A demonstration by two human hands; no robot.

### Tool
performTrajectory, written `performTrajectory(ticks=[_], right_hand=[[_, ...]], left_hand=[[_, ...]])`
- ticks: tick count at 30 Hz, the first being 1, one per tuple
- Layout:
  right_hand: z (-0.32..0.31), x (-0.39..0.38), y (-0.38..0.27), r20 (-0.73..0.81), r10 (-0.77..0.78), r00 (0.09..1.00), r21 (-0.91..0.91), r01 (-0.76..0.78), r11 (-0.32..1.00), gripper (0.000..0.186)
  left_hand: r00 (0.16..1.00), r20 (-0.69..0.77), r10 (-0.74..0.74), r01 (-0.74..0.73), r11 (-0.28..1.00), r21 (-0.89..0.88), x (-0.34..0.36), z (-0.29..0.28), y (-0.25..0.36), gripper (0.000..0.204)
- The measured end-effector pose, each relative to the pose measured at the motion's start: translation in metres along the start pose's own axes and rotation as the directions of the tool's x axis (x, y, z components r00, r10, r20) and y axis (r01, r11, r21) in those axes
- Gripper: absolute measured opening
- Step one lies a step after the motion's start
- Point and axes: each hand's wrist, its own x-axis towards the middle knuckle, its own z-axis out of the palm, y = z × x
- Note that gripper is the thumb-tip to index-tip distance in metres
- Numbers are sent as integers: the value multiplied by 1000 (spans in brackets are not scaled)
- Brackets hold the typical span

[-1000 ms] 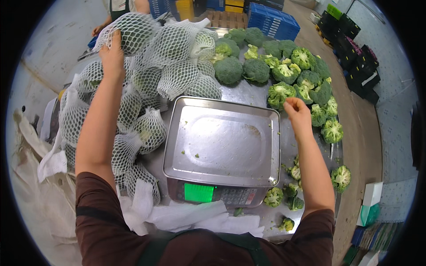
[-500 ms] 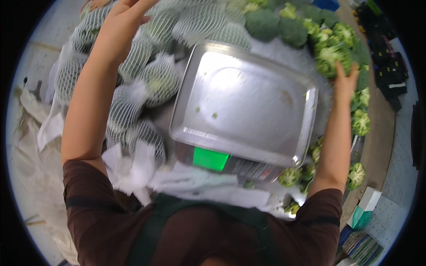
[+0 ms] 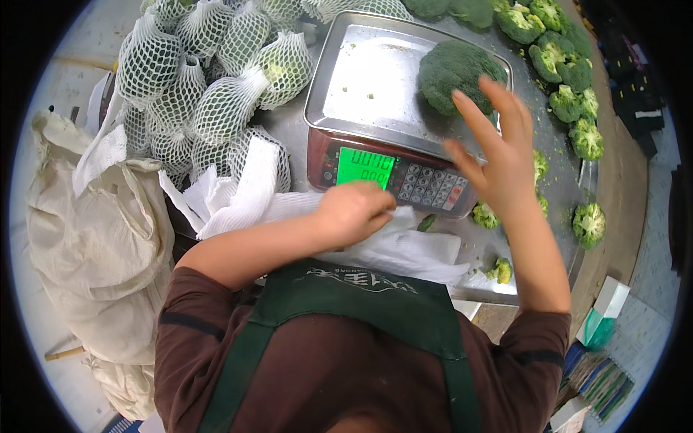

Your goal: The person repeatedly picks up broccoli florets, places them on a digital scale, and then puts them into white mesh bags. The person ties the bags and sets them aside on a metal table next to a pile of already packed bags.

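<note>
Well, spread right fingers (image 3: 477, 120) by broccoli (image 3: 455, 72)

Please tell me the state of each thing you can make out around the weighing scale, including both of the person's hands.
Right hand, fingers spread beside the broccoli; contact unclear
Left hand, fingers partly curled, blurred
Broccoli head, unwrapped, on the scale tray
Scale tray, scattered with a few crumbs
Scale display, lit green
Netted bundles, wrapped, heaped
Loose broccoli, unwrapped
White netting, lying in folds
Beige sack, creased
</note>
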Motion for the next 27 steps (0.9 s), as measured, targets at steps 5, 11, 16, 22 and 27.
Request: performTrajectory(ticks=[5,11,16,22,27], right_hand=[[-20,-6,-54,2,245,970,675,-182,715,32],[-19,57,-47,-596,106,796,530,291,797,30],[-8,49,-46,-377,357,854,792,98,603,17],[-22,-4,-31,582,118,805,802,-592,79,52],[-4,-50,-4,454,350,819,879,-348,-327,40]], left_hand=[[961,-239,-139,-60,738,-672,40,-109,35,18],[899,-379,-220,-314,282,-907,59,-152,73,54],[968,21,-249,35,54,-998,61,-124,35,21],[901,47,-431,-80,-272,-959,57,-105,36,41],[862,480,161,487,-3,-873,35,-39,25,38]])
